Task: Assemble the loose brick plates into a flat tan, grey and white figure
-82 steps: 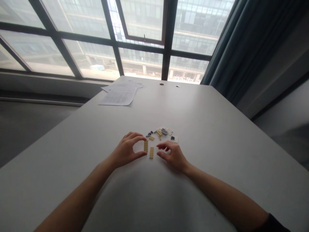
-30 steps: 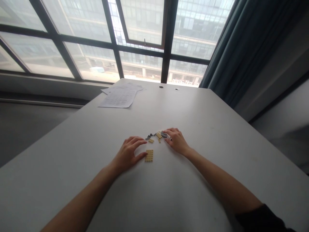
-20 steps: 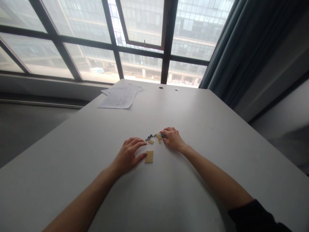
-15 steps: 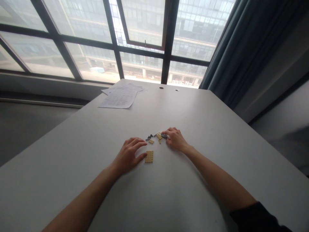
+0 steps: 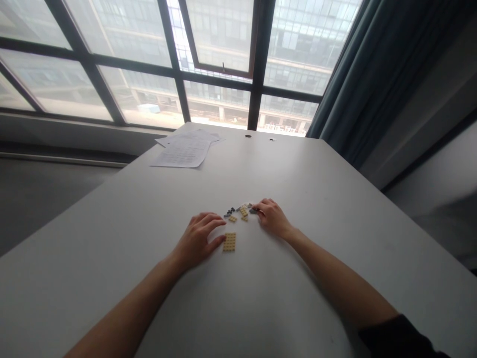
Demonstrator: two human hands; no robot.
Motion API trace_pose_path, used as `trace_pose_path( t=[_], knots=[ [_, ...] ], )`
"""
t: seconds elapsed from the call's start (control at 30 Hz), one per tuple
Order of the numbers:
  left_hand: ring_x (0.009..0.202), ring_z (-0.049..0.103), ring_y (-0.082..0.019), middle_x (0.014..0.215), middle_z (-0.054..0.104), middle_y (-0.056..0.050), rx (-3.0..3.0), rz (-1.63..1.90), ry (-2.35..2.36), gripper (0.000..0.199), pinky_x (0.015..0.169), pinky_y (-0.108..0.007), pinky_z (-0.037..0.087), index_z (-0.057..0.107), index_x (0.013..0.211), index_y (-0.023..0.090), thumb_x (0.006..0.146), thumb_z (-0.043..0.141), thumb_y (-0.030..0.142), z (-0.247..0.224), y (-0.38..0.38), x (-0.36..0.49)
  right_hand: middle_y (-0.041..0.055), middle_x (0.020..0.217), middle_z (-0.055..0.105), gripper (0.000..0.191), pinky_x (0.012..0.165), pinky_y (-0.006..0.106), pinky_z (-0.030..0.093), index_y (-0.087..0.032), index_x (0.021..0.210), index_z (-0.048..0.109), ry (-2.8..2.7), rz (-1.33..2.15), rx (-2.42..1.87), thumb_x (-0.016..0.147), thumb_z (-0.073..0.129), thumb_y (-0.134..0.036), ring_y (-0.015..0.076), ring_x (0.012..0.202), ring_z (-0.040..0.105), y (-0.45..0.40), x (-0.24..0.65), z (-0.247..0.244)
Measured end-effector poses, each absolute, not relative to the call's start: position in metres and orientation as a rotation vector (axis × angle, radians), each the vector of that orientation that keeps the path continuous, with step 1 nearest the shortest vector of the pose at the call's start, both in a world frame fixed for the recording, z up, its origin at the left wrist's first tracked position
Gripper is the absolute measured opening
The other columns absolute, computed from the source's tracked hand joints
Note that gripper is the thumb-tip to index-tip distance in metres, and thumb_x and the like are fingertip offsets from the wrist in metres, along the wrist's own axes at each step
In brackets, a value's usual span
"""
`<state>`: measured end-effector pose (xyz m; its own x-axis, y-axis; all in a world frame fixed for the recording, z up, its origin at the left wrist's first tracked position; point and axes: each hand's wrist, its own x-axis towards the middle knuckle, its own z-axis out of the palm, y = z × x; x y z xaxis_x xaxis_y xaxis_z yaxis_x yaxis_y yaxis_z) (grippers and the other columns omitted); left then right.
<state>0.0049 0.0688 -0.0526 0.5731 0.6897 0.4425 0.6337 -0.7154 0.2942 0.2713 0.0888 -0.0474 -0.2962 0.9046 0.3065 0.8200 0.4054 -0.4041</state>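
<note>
My left hand [image 5: 199,236] rests on the table with its fingers apart. Its thumb tip touches the left edge of a tan studded building plate [image 5: 230,242], which lies flat. Beyond that plate is a loose cluster: a small tan brick [image 5: 232,219], some black pieces [image 5: 231,211] and more tan pieces [image 5: 243,212]. At the right end of the cluster my right hand [image 5: 274,218] has thumb and fingertips closed on a grey brick [image 5: 253,211]. The fingers partly cover this brick.
Printed sheets of paper [image 5: 182,151] lie at the far left of the white table [image 5: 283,298]. Two small round holes sit near its far edge. Windows [image 5: 219,99] stand behind it, with a dark curtain [image 5: 343,89] on the right.
My right fingers have shifted slightly at the grey brick, which shows at a different angle. A small tan piece beside them has moved slightly. My left hand keeps its pose.
</note>
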Motion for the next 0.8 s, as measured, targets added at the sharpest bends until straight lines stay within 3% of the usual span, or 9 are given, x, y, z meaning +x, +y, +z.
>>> trace_pose_path(
  t=[0.23,0.37,0.53,0.8],
  knots=[
    [0.105,0.054,-0.025,0.107,0.065,-0.008,2.745,1.023,1.154,0.029,0.092,-0.04,0.039,0.061,0.107,0.023,0.083,0.061,0.039,-0.043,0.059,0.018,0.0005,0.079,0.061,0.021,0.067,0.026,0.045,-0.019,0.102,0.065,-1.729,0.775,-1.253,0.082,0.057,-0.02,0.012,0.067,0.053,0.046,0.259,-0.046],
    [0.099,0.054,-0.024,0.104,0.065,-0.008,2.777,1.098,1.113,0.039,0.088,-0.039,0.041,0.057,0.112,0.021,0.081,0.064,0.043,-0.037,0.043,0.035,-0.0024,0.071,0.057,0.027,0.061,0.024,0.043,-0.018,0.102,0.062,-1.484,1.124,-1.146,0.076,0.061,-0.022,0.011,0.063,0.051,0.019,0.241,-0.043],
    [0.093,0.056,-0.021,0.096,0.068,-0.005,2.857,1.09,1.017,0.026,0.084,-0.037,0.041,0.06,0.106,0.022,0.085,0.062,0.036,-0.035,0.034,0.046,-0.0024,0.071,0.056,0.03,0.062,0.024,0.042,-0.017,0.103,0.063,-1.367,1.173,-1.1,0.073,0.063,-0.02,0.0105,0.064,0.051,0.008,0.229,-0.043],
    [0.086,0.059,-0.02,0.092,0.07,-0.005,2.827,1.28,0.877,0.023,0.079,-0.035,0.044,0.06,0.103,0.02,0.082,0.067,0.027,-0.035,0.036,0.047,-0.0032,0.069,0.055,0.032,0.058,0.023,0.039,-0.017,0.101,0.066,-1.267,1.307,-1.015,0.07,0.07,-0.024,0.009,0.062,0.049,0.007,0.227,-0.047]
  ],
)
